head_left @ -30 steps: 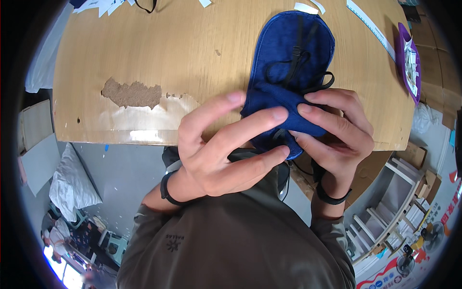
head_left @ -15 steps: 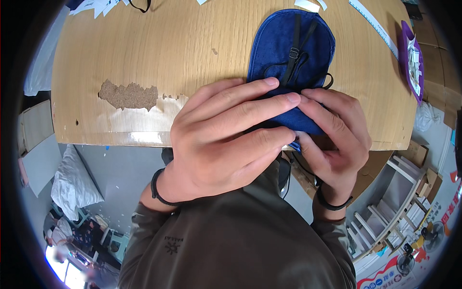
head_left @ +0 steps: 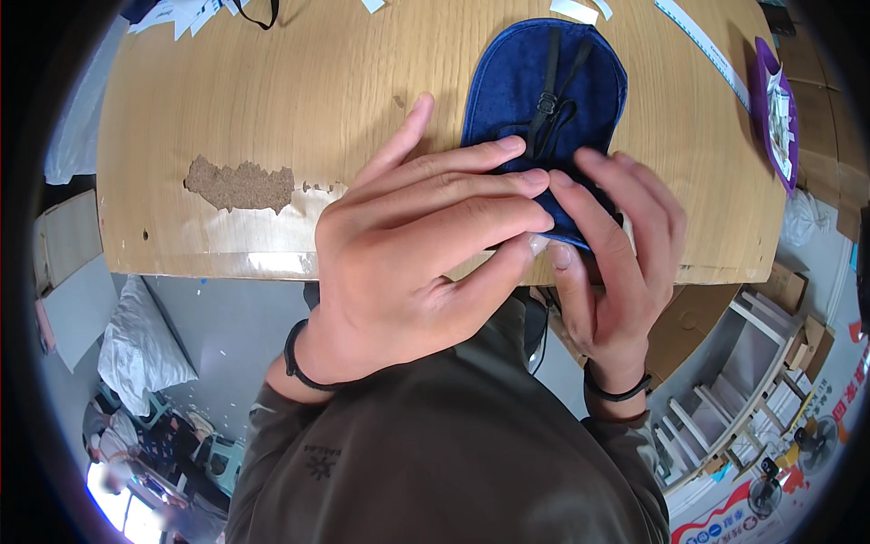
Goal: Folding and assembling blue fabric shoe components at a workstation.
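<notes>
A dark blue fabric piece (head_left: 507,82), rounded at its far end and stitched round the rim, lies on the table in front of me. A thin black strap (head_left: 547,104) with a slider buckle runs along its middle and loops over itself. My left hand (head_left: 426,227) lies across the near part, its thumb and forefinger closed at the near edge and its little finger raised away. From the right, my right hand (head_left: 616,258) holds the near right edge between thumb and fingers. The fingers hide much of the near end.
The wooden table (head_left: 362,91) has a worn patch (head_left: 240,184) at left. White paper pieces (head_left: 575,11), a ruler (head_left: 702,50) and a purple pouch (head_left: 768,118) lie at far right. A white sack (head_left: 140,349) and a white rack (head_left: 725,399) stand beyond the near edge.
The fabric's near edge has come down flatter toward the table. My right fingers have loosened and shifted slightly left, and my left little finger has lifted outward.
</notes>
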The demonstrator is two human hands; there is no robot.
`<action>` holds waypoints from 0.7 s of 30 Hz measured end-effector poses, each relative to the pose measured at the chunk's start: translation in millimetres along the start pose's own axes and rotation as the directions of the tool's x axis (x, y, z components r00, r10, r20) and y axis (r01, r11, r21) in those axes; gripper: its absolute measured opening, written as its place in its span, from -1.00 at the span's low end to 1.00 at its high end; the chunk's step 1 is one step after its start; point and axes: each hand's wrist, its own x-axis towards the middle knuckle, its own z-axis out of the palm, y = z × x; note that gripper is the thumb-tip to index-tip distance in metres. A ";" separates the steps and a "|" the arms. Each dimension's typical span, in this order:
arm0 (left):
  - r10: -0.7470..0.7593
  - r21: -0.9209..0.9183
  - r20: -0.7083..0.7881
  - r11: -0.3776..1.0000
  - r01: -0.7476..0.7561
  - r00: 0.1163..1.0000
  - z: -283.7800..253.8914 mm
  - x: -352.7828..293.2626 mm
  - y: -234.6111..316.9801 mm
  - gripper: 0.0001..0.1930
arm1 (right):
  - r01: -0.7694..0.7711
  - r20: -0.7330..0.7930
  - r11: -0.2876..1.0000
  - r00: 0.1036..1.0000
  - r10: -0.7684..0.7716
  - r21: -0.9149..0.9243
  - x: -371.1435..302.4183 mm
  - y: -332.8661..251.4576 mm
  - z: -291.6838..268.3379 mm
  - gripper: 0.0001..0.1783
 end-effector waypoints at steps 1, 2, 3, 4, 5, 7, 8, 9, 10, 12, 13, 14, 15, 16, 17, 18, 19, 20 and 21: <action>-0.016 -0.009 -0.002 1.000 0.016 1.000 0.0 1.3 0.8 -0.84 | 0.012 0.023 1.000 1.000 -0.012 0.006 0.1 0.6 0.6 -0.59; -0.032 -0.018 -0.004 0.999 0.032 0.999 0.4 2.1 1.4 -0.85 | 0.008 -0.032 0.999 0.999 -0.007 0.035 0.7 0.0 4.4 -0.60; -0.033 -0.016 -0.005 0.999 0.033 0.999 0.9 2.4 1.3 -0.85 | 0.010 -0.032 0.999 0.999 -0.009 0.037 0.5 0.0 5.7 -0.60; -0.033 -0.016 -0.014 0.999 0.033 0.999 1.8 2.8 1.1 -0.85 | 0.004 -0.044 0.999 0.999 -0.003 0.040 0.4 -0.1 6.6 -0.61; -0.032 -0.015 -0.024 0.999 0.032 0.999 2.8 3.0 0.9 -0.85 | -0.002 -0.055 0.999 0.998 0.004 0.043 0.3 -0.3 7.5 -0.62; -0.039 -0.016 -0.051 0.999 0.038 0.998 4.6 3.5 0.2 -0.85 | -0.007 -0.077 0.998 0.997 0.012 0.056 2.8 -0.9 11.2 -0.64; -0.045 -0.019 -0.075 0.999 0.044 0.996 5.4 4.0 -0.1 -0.86 | -0.015 -0.099 0.998 0.995 0.022 0.068 4.4 -1.3 13.0 -0.66; -0.044 -0.019 -0.076 0.999 0.043 0.996 6.5 4.8 -0.4 -0.86 | -0.015 -0.100 0.998 0.995 0.022 0.067 5.9 -1.6 14.4 -0.66; -0.058 -0.025 -0.094 0.998 0.056 0.994 7.6 5.8 -0.7 -0.86 | -0.027 -0.113 0.996 0.993 0.036 0.079 7.6 -1.9 15.3 -0.70; -0.071 -0.032 -0.112 0.997 0.068 0.991 8.7 9.5 -0.5 -0.87 | -0.039 -0.126 0.995 0.991 0.051 0.091 12.0 -2.7 14.4 -0.74; -0.106 -0.041 -0.101 0.994 0.102 0.989 8.0 13.2 0.4 -0.87 | -0.053 -0.110 0.997 0.992 0.059 0.055 15.8 -3.6 12.0 -0.78; -0.140 -0.049 -0.089 0.989 0.136 0.986 7.7 15.8 0.5 -0.88 | -0.067 -0.095 0.998 0.993 0.068 0.019 18.0 -4.0 10.8 -0.83; -0.137 -0.050 -0.089 0.990 0.133 0.987 8.6 17.3 -1.5 -0.88 | -0.067 -0.098 0.998 0.993 0.068 0.017 19.4 -2.9 11.1 -0.83; -0.135 -0.035 -0.097 0.991 0.132 0.986 10.4 17.8 -4.1 -0.89 | -0.075 -0.090 0.997 0.993 0.074 -0.003 20.9 -1.8 11.3 -0.86; -0.134 -0.020 -0.105 0.991 0.132 0.985 12.2 18.0 -6.3 -0.91 | -0.083 -0.082 0.996 0.993 0.081 -0.024 21.9 -1.3 11.2 -0.89; -0.147 -0.042 -0.122 0.989 0.143 0.982 13.9 17.8 -7.4 -0.92 | -0.082 -0.084 0.996 0.993 0.080 -0.025 22.6 -2.0 11.3 -0.89; -0.145 -0.041 -0.123 0.989 0.141 0.982 14.7 18.4 -7.3 -0.92 | -0.098 -0.087 0.995 0.992 0.096 -0.022 23.4 -2.9 11.7 -0.90; -0.134 -0.029 -0.135 0.991 0.132 0.982 15.3 19.3 -7.1 -0.93 | -0.115 -0.090 0.993 0.990 0.113 -0.019 24.1 -3.4 11.7 -0.91; -0.125 -0.016 -0.149 0.992 0.124 0.981 15.9 19.5 -6.7 -0.94 | -0.113 -0.090 0.993 0.990 0.111 -0.018 24.2 -3.6 11.2 -0.91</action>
